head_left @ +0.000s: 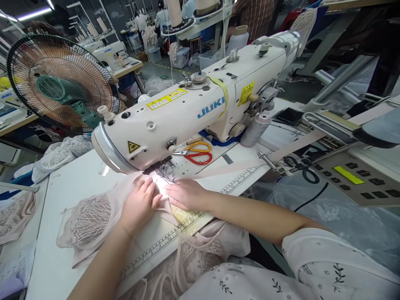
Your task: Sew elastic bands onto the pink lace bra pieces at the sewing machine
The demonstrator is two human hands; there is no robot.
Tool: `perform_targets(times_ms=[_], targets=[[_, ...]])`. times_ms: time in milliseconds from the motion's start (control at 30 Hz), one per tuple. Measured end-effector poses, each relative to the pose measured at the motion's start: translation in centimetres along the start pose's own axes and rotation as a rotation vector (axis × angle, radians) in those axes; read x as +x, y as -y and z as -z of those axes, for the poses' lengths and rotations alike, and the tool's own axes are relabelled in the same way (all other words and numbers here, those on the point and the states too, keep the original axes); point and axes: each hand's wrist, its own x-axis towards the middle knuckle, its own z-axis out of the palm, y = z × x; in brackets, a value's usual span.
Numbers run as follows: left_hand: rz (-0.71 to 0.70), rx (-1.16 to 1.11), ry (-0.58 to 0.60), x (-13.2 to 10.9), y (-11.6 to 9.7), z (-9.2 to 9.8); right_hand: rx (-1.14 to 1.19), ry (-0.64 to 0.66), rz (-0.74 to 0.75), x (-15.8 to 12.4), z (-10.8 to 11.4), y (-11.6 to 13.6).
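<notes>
My left hand (139,204) lies flat, fingers stretched, on a pale pink lace garment (89,216) just in front of the needle of a white JUKI sewing machine (187,108). My right hand (186,193) rests palm down beside it, fingers pressed on the same fabric under the bright needle light. A pink strap or tape (290,146) runs from the right toward the needle. The needle itself is hidden by the machine head.
Red and yellow scissors (198,156) lie behind the needle plate. A grey thread cone (254,129) stands by the machine. A control panel (353,177) sits at right, a fan (59,83) at back left. More lace pieces (59,156) lie at left. Other workers sit far behind.
</notes>
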Motion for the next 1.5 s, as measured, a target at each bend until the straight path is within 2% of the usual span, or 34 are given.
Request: perform_targets(times_ms=[167,267,333,433,567,633,700,767,867,933,1000,1033,1100,1167,1233,1300,1400,1500], targets=[[0.053,-0.022,0.026,0.7,0.7,0.0,-0.024,0.011,0.004,0.2,0.5,0.1],[0.092,-0.038,0.040,1.0,1.2,0.1,-0.006,0.017,-0.030,0.5,1.0,1.2],[0.116,-0.086,0.065,0.6,1.5,0.5,-0.001,0.067,-0.081,0.7,1.0,2.3],[0.143,-0.129,0.108,-1.9,2.0,1.0,-0.014,0.160,-0.158,0.6,0.7,3.5],[0.192,-0.015,0.168,-8.4,3.2,1.1,-0.014,0.185,-0.152,0.2,0.4,3.7],[0.283,0.060,0.196,-11.8,3.7,0.8,-0.004,0.134,-0.113,0.0,0.3,3.4],[0.375,0.125,0.195,-14.4,4.2,0.7,0.027,0.010,-0.031,0.0,0.2,3.4],[0.417,0.139,0.181,-16.0,4.5,1.2,0.074,-0.134,0.079,0.0,0.2,3.7],[0.494,-0.050,0.136,-17.2,4.8,3.2,0.135,-0.270,0.198,-0.1,1.1,4.3],[0.619,-0.275,0.092,-17.7,5.0,5.1,0.191,-0.341,0.206,-0.3,2.5,4.5],[0.700,-0.499,0.048,-17.8,5.2,6.8,0.245,-0.366,0.106,-0.3,4.1,4.4],[0.710,-0.604,0.043,-17.7,5.5,7.4,0.247,-0.313,0.024,-0.1,4.7,4.3],[0.702,-0.809,0.106,-17.0,6.3,7.8,0.186,-0.097,-0.145,0.4,5.3,3.8],[0.696,-0.923,0.257,-15.7,7.7,7.3,0.095,0.107,-0.247,1.3,4.9,3.1],[0.672,-0.786,0.384,-14.2,9.3,6.6,0.028,0.171,-0.290,2.3,3.6,2.6],[0.649,-0.437,0.408,-12.7,10.8,6.0,-0.022,0.142,-0.325,3.3,2.1,2.2],[0.673,-0.043,0.351,-10.5,11.5,5.8,-0.108,0.044,-0.358,4.3,0.8,2.3],[0.630,0.034,0.240,-7.9,9.5,5.8,-0.168,-0.032,-0.340,4.3,0.7,3.1]])
